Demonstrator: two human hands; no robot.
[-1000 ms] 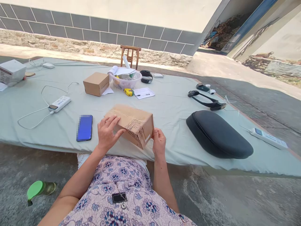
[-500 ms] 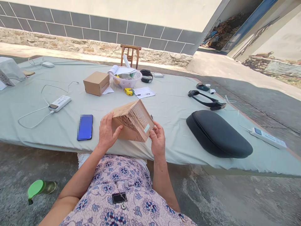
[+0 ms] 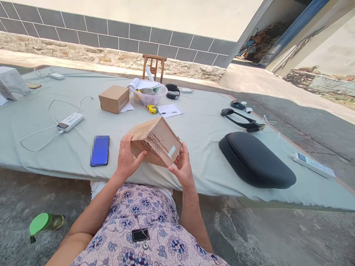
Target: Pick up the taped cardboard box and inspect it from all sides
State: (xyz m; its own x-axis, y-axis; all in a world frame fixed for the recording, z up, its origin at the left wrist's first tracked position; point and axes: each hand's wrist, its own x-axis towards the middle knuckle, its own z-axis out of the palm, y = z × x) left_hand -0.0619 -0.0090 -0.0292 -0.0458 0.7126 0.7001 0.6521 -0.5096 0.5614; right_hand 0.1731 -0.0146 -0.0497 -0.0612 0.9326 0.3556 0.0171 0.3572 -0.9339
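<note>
A cardboard box [image 3: 151, 142] with dark scribble-like line markings and a small patterned sticker is held tilted above the near edge of the table. My left hand [image 3: 129, 157] grips its left side, the thumb lying along the lower face. At the right end, my right hand [image 3: 183, 164] holds the box's edge, thumb at the bottom corner and fingers behind the far side. A blue-screened phone [image 3: 100, 150] lies to the left of my left hand. The box's underside and far faces are hidden.
On the cloth-covered table [image 3: 194, 127] stand a smaller cardboard box [image 3: 113, 99], a filled plastic basket [image 3: 149, 96], a yellow tape measure [image 3: 152, 109] and papers [image 3: 170, 110]. To the right are a black case [image 3: 256, 160] and a black headset [image 3: 244, 121]. A power bank [image 3: 70, 122] trails cable at left.
My right hand has shifted its hold: the thumb has moved down to the box's lower corner and the fingers have spread. The box is turned slightly; my left hand stays on its side.
</note>
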